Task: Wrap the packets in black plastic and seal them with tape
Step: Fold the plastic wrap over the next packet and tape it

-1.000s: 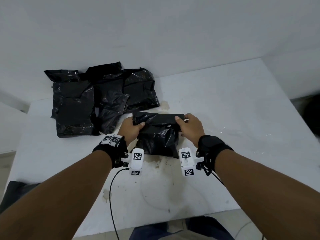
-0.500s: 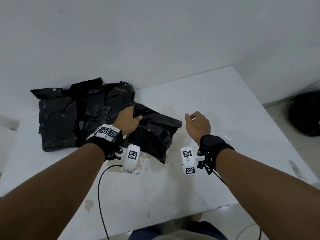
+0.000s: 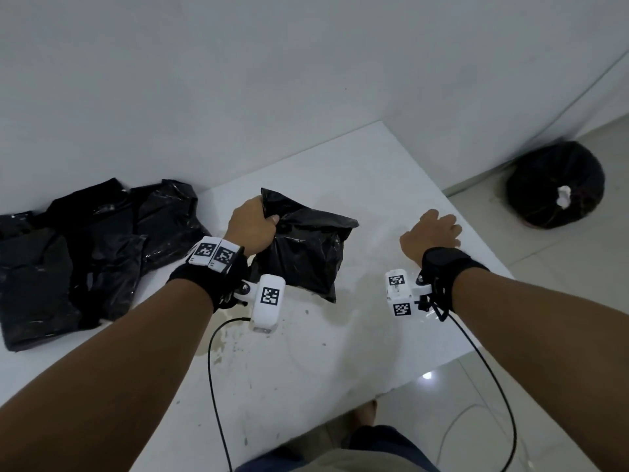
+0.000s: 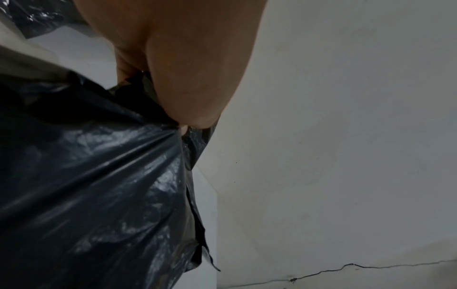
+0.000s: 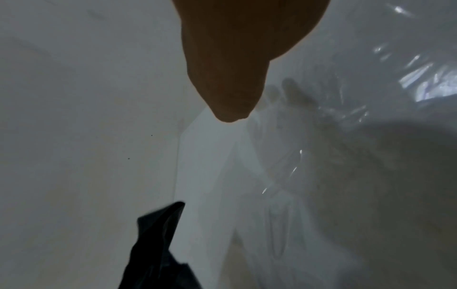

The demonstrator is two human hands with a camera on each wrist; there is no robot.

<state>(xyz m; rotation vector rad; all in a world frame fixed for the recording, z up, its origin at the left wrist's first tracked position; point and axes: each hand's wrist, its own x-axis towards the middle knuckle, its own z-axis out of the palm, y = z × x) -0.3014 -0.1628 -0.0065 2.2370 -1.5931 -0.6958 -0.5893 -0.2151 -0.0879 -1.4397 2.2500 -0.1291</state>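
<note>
A packet wrapped in black plastic point(image 3: 306, 253) sits near the middle of the white table point(image 3: 340, 352). My left hand point(image 3: 253, 226) grips its upper left corner, fingers bunched into the plastic point(image 4: 99, 185). My right hand point(image 3: 432, 231) hovers over the table's right side, fingers relaxed and holding nothing. A corner of the black packet point(image 5: 158, 244) shows at the bottom of the right wrist view. No tape is visible.
Several black-wrapped packets point(image 3: 78, 253) lie piled at the table's left against the wall. A tied black bag point(image 3: 554, 185) with a white tuft sits on the floor to the right. The table's right edge is close under my right wrist.
My right hand let go of the packet and moved away to the right. The left hand kept its grip and the packet now lies further right of the pile. The head view turned right.
</note>
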